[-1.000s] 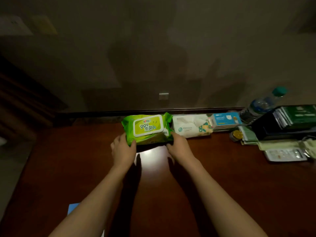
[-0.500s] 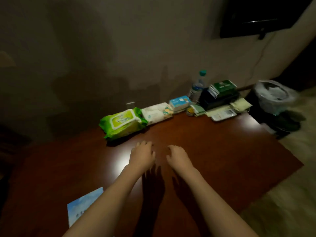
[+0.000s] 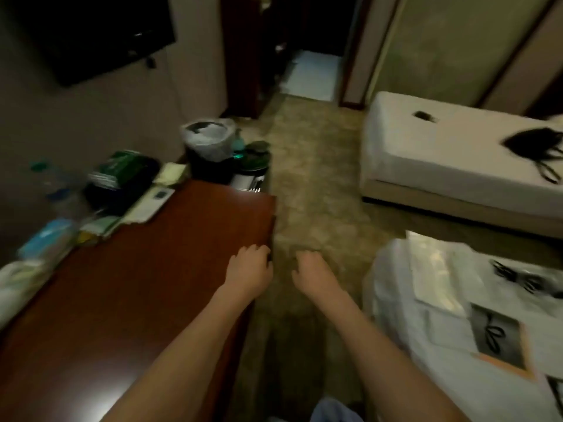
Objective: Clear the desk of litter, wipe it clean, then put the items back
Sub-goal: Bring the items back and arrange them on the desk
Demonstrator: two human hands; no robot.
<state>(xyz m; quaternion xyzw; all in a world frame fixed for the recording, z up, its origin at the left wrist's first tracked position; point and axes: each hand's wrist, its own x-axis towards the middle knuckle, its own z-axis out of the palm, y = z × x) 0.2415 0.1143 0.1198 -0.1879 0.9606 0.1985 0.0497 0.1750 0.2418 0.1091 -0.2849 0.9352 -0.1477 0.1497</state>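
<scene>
The dark red wooden desk (image 3: pixel 152 269) runs along the left wall. My left hand (image 3: pixel 250 269) hovers over the desk's right edge, fingers loosely curled, holding nothing. My right hand (image 3: pixel 313 271) hangs beyond the edge over the carpet, also curled and holding nothing. Along the desk's wall side stand a water bottle (image 3: pixel 51 181), a black stand with green booklets (image 3: pixel 122 178), a white card with a remote (image 3: pixel 152 202), a blue box (image 3: pixel 48 236) and a white tissue pack (image 3: pixel 15 281). The view is blurred.
A black bin with a white liner (image 3: pixel 207 141) stands past the desk's far end, beside a small metal bin (image 3: pixel 253 172). A white bed (image 3: pixel 457 153) is at the right, and white plastic bags (image 3: pixel 457 300) lie near right. A TV (image 3: pixel 85 35) hangs on the wall.
My view has swung far to the right, from the wall to the room. Both hands let go of the green wipes pack and drew back toward the desk's right edge.
</scene>
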